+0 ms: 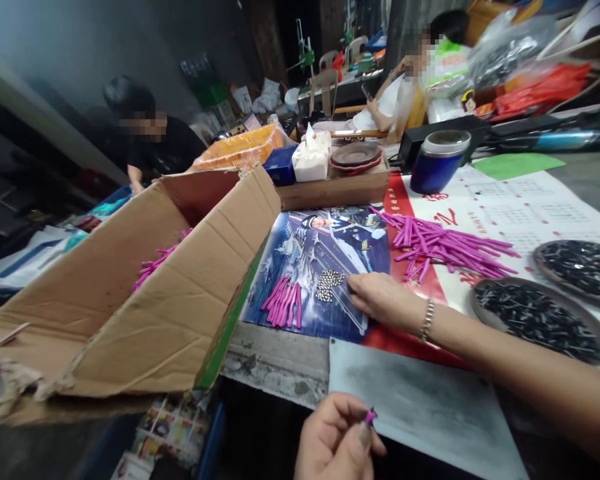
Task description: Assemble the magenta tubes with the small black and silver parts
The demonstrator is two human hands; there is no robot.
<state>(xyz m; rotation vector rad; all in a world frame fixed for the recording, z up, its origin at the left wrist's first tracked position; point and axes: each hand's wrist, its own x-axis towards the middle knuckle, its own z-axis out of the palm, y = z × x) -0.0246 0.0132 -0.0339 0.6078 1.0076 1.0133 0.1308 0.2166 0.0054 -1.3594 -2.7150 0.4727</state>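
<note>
My left hand (336, 437) sits low at the table's front edge, fingers curled round a small pink tube (369, 417) whose end sticks out. My right hand (377, 297) reaches left across the table, wearing a bracelet, fingers bent down on the poster beside a small heap of tiny silver beads (329, 284). A short bundle of pink tubes (284, 303) lies just left of the beads. A larger pile of loose pink tubes (443, 248) lies behind my right hand.
A big open cardboard box (180, 293) with pink tubes inside stands at the left. Two round trays of dark small parts (540, 319) (580, 263) sit at the right. A blue cup (437, 160), tissue and wooden board stand behind. Two other people sit farther back.
</note>
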